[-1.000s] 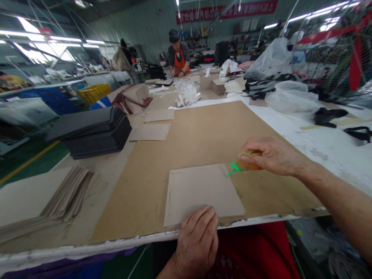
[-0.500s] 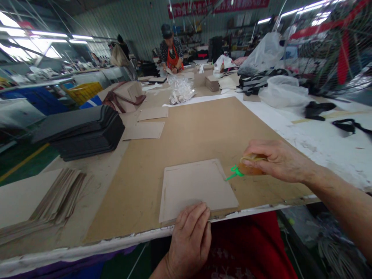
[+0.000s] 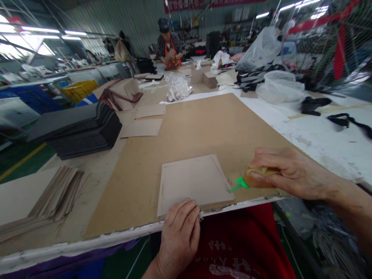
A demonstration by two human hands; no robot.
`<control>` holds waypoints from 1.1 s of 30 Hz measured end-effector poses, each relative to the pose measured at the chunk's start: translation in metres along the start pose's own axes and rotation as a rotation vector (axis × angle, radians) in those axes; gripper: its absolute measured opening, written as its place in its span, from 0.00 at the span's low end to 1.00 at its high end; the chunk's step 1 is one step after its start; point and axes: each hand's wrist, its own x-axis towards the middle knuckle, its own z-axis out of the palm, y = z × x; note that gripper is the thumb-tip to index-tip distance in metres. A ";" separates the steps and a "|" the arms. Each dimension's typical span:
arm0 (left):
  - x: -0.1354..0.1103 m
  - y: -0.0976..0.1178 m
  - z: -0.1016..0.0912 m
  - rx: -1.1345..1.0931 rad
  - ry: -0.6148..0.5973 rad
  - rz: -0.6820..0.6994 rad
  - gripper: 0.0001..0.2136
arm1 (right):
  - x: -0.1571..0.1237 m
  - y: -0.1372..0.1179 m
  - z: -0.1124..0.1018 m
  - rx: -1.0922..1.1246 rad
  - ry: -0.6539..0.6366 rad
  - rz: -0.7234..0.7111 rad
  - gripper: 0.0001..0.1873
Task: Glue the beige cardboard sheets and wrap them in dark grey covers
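A broad brown sheet (image 3: 203, 128) covers the middle of the table. To its left sits a stack of dark padded pieces (image 3: 83, 130), with a pile of thin boards (image 3: 26, 192) nearer the person. On the sheet's near part lies a pale grey board (image 3: 190, 178), flat, its near edge beside the table's edge; foreshortening hides which of its sides is longer. The right hand (image 3: 293, 174) is just beyond the board's right side, thumb and fingers clamped around an amber squeeze bottle (image 3: 251, 180). The left hand (image 3: 180, 236) has its fingers close together and extended, tips resting on the board's near edge. The bottle's long axis runs nearly crosswise, its front toward the left. Its green nozzle (image 3: 241, 183) points left and slightly down, the tip at the board's right edge; whether they touch cannot be told.
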 end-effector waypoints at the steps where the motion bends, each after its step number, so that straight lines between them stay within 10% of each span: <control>1: 0.000 0.000 0.000 -0.002 0.004 -0.003 0.14 | 0.001 -0.001 0.001 -0.005 0.007 0.003 0.13; 23: 0.013 0.000 -0.004 -0.004 -0.015 -0.045 0.11 | -0.024 -0.007 0.004 0.069 0.015 -0.009 0.09; 33: 0.067 0.031 0.010 0.057 -0.256 -0.061 0.09 | -0.056 0.042 0.028 0.420 0.741 0.524 0.09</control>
